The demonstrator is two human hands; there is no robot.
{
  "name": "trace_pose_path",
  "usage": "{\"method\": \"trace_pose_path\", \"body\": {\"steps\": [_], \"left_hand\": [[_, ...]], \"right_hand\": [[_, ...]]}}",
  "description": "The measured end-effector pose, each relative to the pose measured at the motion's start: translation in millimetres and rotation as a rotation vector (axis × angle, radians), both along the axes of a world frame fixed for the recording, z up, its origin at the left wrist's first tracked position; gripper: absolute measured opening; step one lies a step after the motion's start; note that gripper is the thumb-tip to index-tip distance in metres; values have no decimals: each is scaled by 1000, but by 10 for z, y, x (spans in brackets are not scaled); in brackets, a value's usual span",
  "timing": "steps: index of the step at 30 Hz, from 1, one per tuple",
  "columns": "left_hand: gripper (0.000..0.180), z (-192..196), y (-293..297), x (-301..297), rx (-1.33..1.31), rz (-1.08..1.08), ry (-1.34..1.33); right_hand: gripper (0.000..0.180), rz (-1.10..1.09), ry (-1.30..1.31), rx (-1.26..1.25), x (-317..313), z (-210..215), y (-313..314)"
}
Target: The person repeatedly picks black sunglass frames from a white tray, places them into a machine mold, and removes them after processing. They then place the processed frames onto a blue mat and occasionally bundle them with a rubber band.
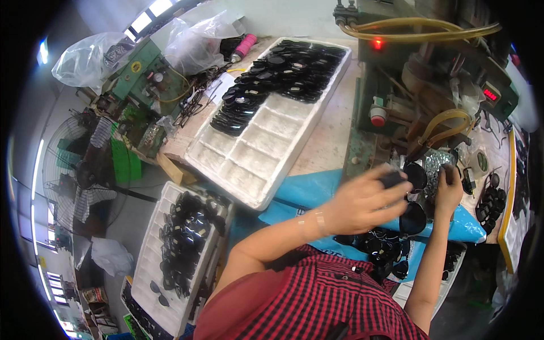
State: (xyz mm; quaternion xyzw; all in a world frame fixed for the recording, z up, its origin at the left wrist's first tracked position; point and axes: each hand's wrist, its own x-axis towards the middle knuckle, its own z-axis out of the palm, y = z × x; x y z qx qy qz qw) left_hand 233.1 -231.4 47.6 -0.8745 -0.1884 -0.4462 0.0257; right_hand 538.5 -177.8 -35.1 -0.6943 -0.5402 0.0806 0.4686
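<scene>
My left hand (362, 201), smeared by motion, is closed in front of the green press. Its fingertips meet a pair of sunglasses with two round dark lenses, one lens (413, 219) below the other. A black piece (392, 179) shows at its fingers; whether it is a covering or a held part I cannot tell. To the right, my right hand (449, 192) is raised with bent fingers beside a pile of small shiny clear parts (435, 164). Something dark shows at its fingertips, too small to name. More black sunglasses (377, 249) lie in front of my body on blue plastic sheeting (306, 190).
The green press (377, 73) with a red button (378, 117) and yellow hoses stands close ahead. A white foam tray (266, 153) holds rows of black sunglasses on the table. Another sunglasses tray (150, 255) sits lower left, near a fan (85, 173). Several glasses (491, 204) lie far right.
</scene>
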Motion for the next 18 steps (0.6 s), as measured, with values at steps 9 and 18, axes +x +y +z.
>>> {"method": "trace_pose_path", "body": {"steps": [9, 18], "left_hand": [[17, -480, 529, -3103, -60, 1205, 445], [20, -960, 630, -3710, -143, 979, 488]], "right_hand": [[19, 48, -84, 29, -60, 185, -274], [17, 5, 59, 140, -240, 551, -721]]}}
